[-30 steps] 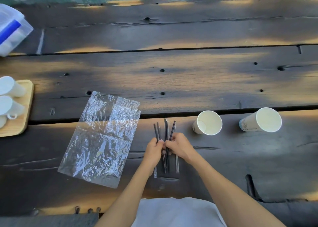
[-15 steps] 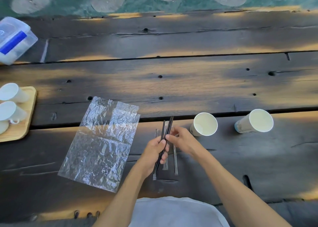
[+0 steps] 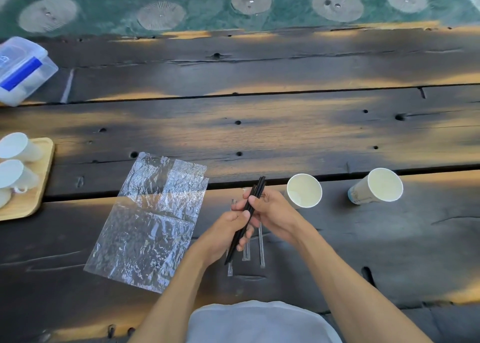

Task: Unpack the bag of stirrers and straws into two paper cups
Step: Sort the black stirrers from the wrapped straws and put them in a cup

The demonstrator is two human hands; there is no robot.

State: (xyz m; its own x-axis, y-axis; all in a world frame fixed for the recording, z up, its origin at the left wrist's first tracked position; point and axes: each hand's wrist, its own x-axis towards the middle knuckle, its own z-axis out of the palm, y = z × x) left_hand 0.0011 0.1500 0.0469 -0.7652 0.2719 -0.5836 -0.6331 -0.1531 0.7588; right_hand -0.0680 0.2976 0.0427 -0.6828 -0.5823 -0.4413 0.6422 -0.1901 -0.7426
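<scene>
A thin bundle of black stirrers (image 3: 255,194) points up and away, held by both hands a little above the table. My left hand (image 3: 228,228) grips its lower half and my right hand (image 3: 270,210) pinches it near the middle. Under the hands lie clear wrapped straws (image 3: 260,249) on the dark wood. The empty clear plastic bag (image 3: 153,220) lies flat to the left. Two empty white paper cups stand to the right: the nearer cup (image 3: 304,190) close beside my right hand, the farther cup (image 3: 376,186) further right.
A wooden tray (image 3: 31,199) with white ceramic cups (image 3: 15,148) sits at the left edge. A clear plastic box with a blue label (image 3: 23,70) rests at the far left. Dark wooden planks (image 3: 259,124) stretch beyond the cups.
The hands sorted the pile, then lifted the black stirrers off the table as one bundle. The clear straws stayed lying on the wood. The camera view shifted slightly.
</scene>
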